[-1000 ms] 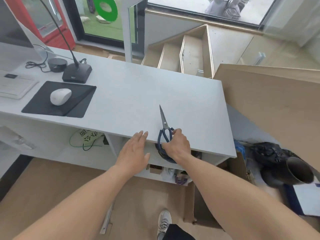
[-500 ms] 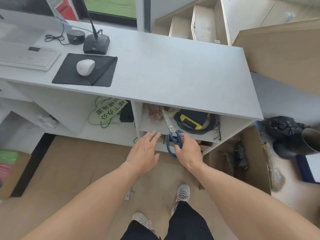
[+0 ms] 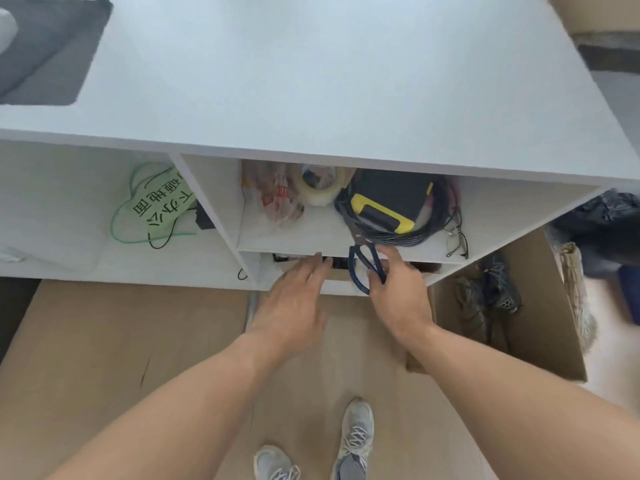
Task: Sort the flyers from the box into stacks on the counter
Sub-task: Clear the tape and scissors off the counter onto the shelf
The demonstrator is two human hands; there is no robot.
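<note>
White laminate filled the upper part of the view: a broad tabletop (image 3: 311, 74) with a dark mouse pad (image 3: 48, 53) at its far left corner, and open cubbies below its front edge. On the upper shelf (image 3: 311, 237) of the middle cubby lay a crinkled plastic bag with red print (image 3: 273, 199), a roll of clear packing tape (image 3: 320, 185), a black and yellow tool case (image 3: 391, 202) ringed by coiled black cable (image 3: 429, 230), and a pair of glasses (image 3: 457, 237) at the right end. The left cubby held a green sign with black characters (image 3: 162, 206) and a loop of green wire. The right hand (image 3: 398, 292) had its grip closed around the blue handles of a pair of scissors (image 3: 363, 261), the blades pointing up and away over the shelf's front edge toward the cable. The left hand (image 3: 294, 303) was released, fingers straight, their tips reaching the gap under that shelf, just beside the scissors. A cardboard box (image 3: 540, 306) stood open on the floor to the right of the cubbies, just right of the right forearm; dark shoes (image 3: 491, 292) showed inside it, and whether it held flyers could not be told. Brown cardboard sheeting (image 3: 104, 341) covered the floor, and grey sneakers (image 3: 353, 441) showed at the bottom edge. A straw broom head (image 3: 575, 289) lay right of the box, blurred.
</note>
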